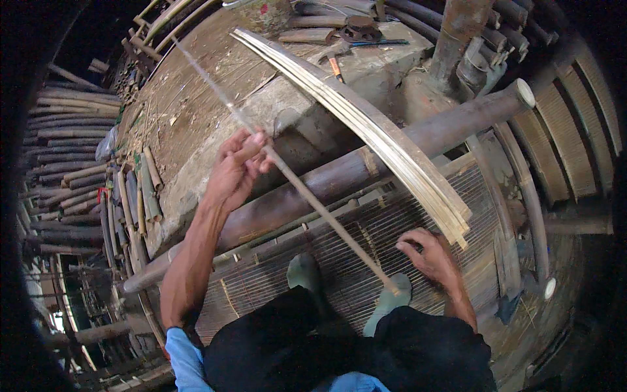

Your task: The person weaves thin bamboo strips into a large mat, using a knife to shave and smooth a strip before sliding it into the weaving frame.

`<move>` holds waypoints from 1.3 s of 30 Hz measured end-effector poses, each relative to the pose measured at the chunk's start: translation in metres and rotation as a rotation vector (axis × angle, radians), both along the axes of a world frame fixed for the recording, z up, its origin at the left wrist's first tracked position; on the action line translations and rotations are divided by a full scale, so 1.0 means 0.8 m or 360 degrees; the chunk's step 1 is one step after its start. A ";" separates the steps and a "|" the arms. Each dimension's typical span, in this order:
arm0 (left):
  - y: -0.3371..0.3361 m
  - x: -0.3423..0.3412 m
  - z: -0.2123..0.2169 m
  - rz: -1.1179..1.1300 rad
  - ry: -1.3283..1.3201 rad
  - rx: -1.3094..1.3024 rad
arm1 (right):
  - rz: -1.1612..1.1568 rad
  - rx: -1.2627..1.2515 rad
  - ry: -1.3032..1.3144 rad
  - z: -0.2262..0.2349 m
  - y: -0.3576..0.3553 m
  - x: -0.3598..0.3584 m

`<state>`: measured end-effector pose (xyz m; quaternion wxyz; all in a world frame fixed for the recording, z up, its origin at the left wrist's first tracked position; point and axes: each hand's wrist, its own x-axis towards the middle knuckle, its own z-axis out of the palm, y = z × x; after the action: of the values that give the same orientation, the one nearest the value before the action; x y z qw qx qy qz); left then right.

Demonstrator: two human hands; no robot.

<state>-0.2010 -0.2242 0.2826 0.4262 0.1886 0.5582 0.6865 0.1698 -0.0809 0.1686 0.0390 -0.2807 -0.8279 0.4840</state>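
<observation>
My left hand [236, 168] is raised, its fingers closed round a long, thin bamboo strip [330, 221]. The strip slants from the far left down toward my feet, and its far part is blurred. My right hand [432, 258] is off the strip, close above my right knee. Its fingers curl loosely with the thumb apart, and nothing shows in them. Beyond the right hand lies a bundle of pale split bamboo strips [372, 127], resting across a thick dark bamboo pole [313, 189]. The strip's near end is close to my green-grey sock [392, 300].
Under my feet is a slatted bamboo platform [366, 232]. A hammer [335, 67] lies on a concrete ledge [385, 55] at the back. Stacked bamboo poles [72, 140] line the left. An upright post [457, 46] and curved woven panels [555, 130] stand at the right.
</observation>
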 end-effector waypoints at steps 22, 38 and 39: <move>-0.240 0.140 -0.011 0.0882 0.0514 -0.0464 | 0.0600 -0.0631 0.0663 -0.025 -0.131 -0.132; -0.316 0.208 -0.161 0.0757 -0.0431 -0.0463 | 0.0645 0.0251 0.0457 -0.042 -0.137 -0.116; -0.324 0.211 -0.174 0.0822 -0.0478 -0.0424 | 0.0682 0.0219 0.0474 -0.047 -0.152 -0.122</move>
<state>-0.0323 -0.4837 0.1431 0.3365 -0.1201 0.6033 0.7130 0.0722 -0.2021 0.1314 0.0761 -0.0215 -0.8845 0.4597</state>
